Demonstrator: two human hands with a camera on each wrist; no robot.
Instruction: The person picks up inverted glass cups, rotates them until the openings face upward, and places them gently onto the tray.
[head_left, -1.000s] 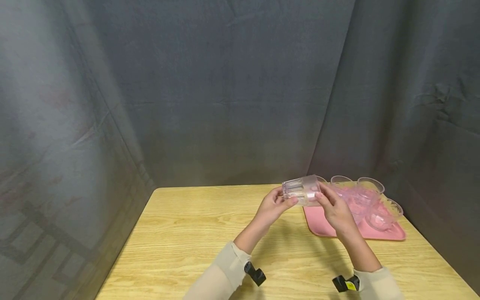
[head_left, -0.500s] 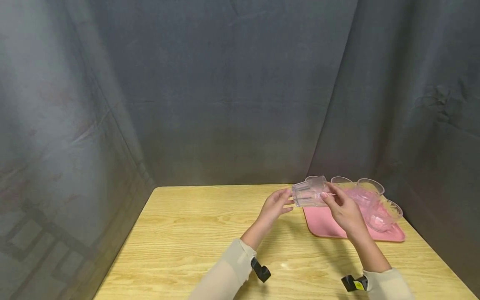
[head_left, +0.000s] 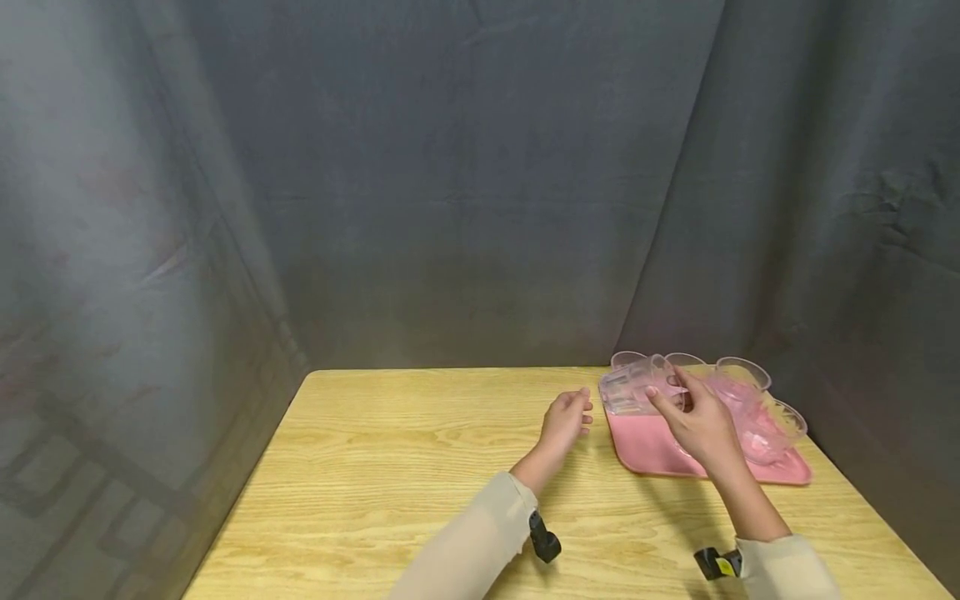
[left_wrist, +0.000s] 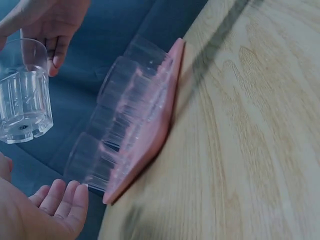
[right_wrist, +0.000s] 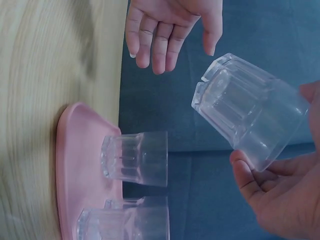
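Note:
My right hand (head_left: 701, 421) grips a clear plastic cup (head_left: 632, 387) near its rim, thumb on the near side. The cup is tilted on its side, base pointing left, above the pink tray's left part. In the right wrist view the ridged base of the cup (right_wrist: 235, 97) faces the left hand (right_wrist: 172, 30). That left hand (head_left: 566, 421) is apart from the cup, to its left, with fingers relaxed and holding nothing. Several similar clear cups (head_left: 738, 392) stand upright on the pink tray (head_left: 652, 446).
The tray lies at the right back of the wooden table (head_left: 405, 467). Grey curtains (head_left: 465, 208) hang behind and on both sides of the table. A black wrist camera (head_left: 545, 537) is strapped to the left forearm, and another (head_left: 716, 564) to the right.
The left hand has let go of the cup, which both hands held before. My right hand has carried the cup a little to the right, over the tray.

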